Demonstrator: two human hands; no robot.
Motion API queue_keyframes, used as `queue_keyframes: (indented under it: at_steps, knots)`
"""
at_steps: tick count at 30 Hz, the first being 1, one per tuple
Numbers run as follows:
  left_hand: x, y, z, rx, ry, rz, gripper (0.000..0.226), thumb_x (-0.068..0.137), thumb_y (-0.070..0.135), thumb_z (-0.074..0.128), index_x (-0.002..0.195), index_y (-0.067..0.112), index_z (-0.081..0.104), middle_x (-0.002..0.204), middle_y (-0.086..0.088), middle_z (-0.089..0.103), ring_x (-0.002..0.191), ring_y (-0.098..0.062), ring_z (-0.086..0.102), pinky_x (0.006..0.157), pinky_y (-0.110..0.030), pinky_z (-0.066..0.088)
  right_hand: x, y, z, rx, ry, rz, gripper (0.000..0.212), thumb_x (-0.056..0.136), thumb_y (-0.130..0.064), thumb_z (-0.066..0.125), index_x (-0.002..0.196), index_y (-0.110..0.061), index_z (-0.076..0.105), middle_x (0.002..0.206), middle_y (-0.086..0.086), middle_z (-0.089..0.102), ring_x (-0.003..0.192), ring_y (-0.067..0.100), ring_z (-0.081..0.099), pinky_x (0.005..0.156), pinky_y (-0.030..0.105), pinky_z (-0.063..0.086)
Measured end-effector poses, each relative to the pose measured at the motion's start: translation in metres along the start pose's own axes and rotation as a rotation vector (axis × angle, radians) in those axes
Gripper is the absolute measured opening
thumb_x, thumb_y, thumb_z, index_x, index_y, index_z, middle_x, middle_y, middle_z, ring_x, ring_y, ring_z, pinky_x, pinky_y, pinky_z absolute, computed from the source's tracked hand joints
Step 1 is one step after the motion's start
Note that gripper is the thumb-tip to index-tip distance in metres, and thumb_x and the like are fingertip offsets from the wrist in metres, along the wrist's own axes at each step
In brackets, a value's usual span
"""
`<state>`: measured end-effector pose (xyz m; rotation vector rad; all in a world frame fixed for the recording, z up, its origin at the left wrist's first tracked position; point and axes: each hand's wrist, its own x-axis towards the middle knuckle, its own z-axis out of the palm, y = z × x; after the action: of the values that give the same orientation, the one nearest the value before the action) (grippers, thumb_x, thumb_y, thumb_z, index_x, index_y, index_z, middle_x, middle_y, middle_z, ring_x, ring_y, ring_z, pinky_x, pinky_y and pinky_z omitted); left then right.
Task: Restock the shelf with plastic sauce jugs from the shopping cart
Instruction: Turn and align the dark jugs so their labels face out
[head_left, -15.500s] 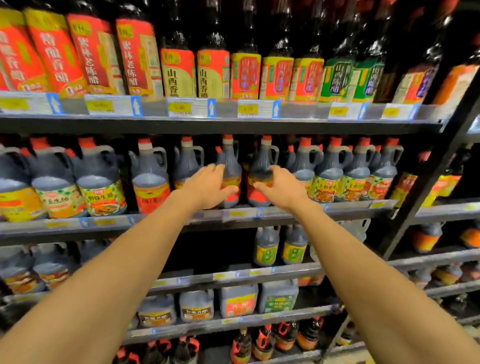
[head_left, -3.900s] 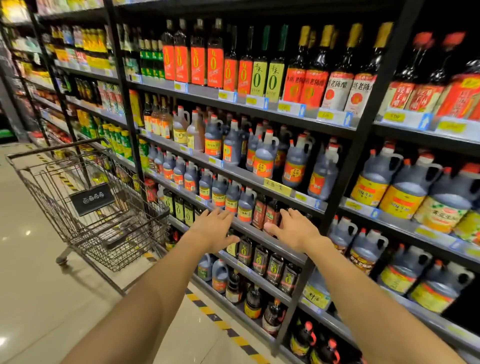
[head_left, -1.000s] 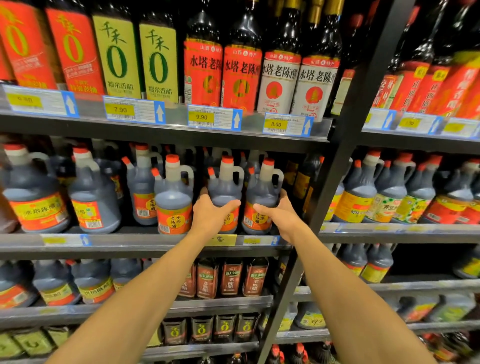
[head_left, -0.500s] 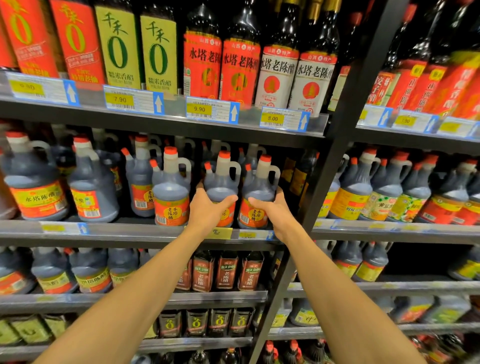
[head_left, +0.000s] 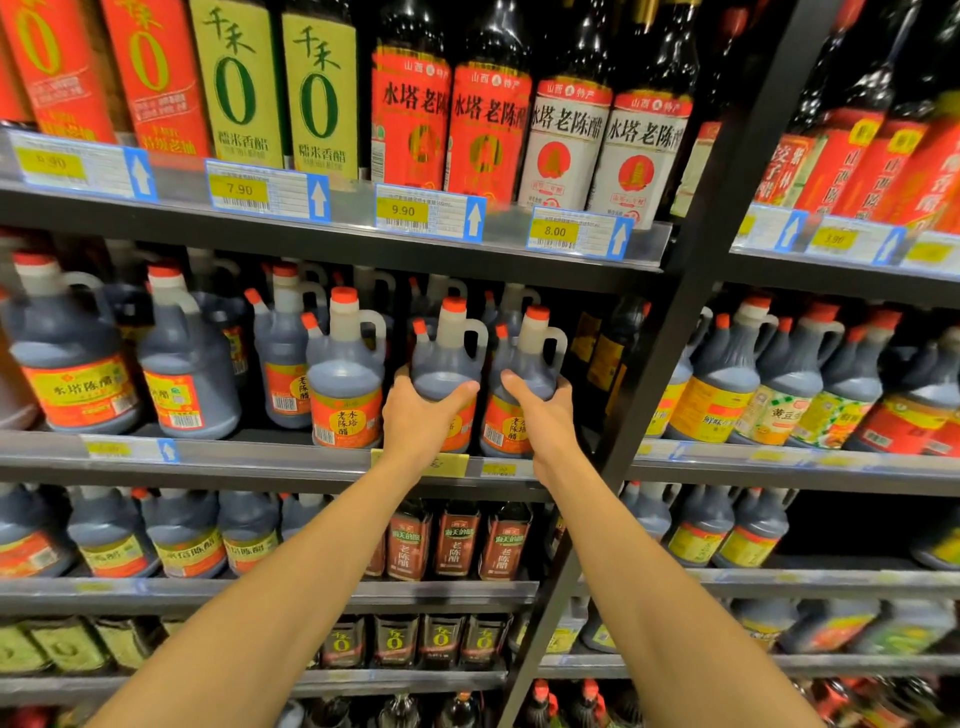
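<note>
**Two jugs held at the shelf front**

Left hand (head_left: 423, 415) grips one jug (head_left: 448, 364), right hand (head_left: 540, 415) grips the next jug (head_left: 524, 374); both stand on the shelf (head_left: 260, 457). A third jug (head_left: 345, 379) sits just left, more rows behind. A black upright post (head_left: 670, 332) stands close on the right. Tall bottles (head_left: 488, 124) fill the shelf above. Since half a second ago, little has changed: same grips, same places.
</note>
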<state>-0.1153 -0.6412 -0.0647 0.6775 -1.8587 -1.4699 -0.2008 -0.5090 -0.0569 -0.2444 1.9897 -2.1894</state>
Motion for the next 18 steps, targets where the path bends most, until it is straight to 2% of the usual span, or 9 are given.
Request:
queue_keyframes:
  at_steps: [9,13,18]
  knots:
    - [-0.002,-0.001,-0.001,0.010,-0.007,0.007,0.095,0.071,0.062,0.082,0.143,0.014,0.043,0.141,-0.004,0.054,0.129,-0.026,0.053,0.106,-0.046,0.048,-0.003,0.001,-0.004,-0.026,-0.017,-0.004,0.097,0.080,-0.047,0.083,0.155,-0.027,0.026,0.142,0.005,0.057,0.118,0.024,0.064,0.097,0.047,0.056]
    - [-0.005,0.000,0.001,0.038,0.021,0.017,0.090,0.071,0.063,0.082,0.136,0.014,0.044,0.136,-0.004,0.054,0.126,-0.027,0.054,0.096,-0.038,0.047,-0.005,0.002,-0.005,-0.065,0.001,-0.010,0.101,0.077,-0.051,0.083,0.156,-0.029,0.024,0.147,0.006,0.052,0.126,0.028,0.059,0.103,0.052,0.053]
    - [-0.010,0.002,0.000,0.054,0.019,0.022,0.093,0.073,0.064,0.080,0.140,0.013,0.041,0.142,-0.005,0.051,0.130,-0.028,0.051,0.101,-0.041,0.046,-0.008,0.001,-0.005,-0.089,0.005,-0.018,0.113,0.074,-0.056,0.083,0.160,-0.026,0.017,0.157,0.007,0.043,0.137,0.031,0.050,0.109,0.055,0.047]
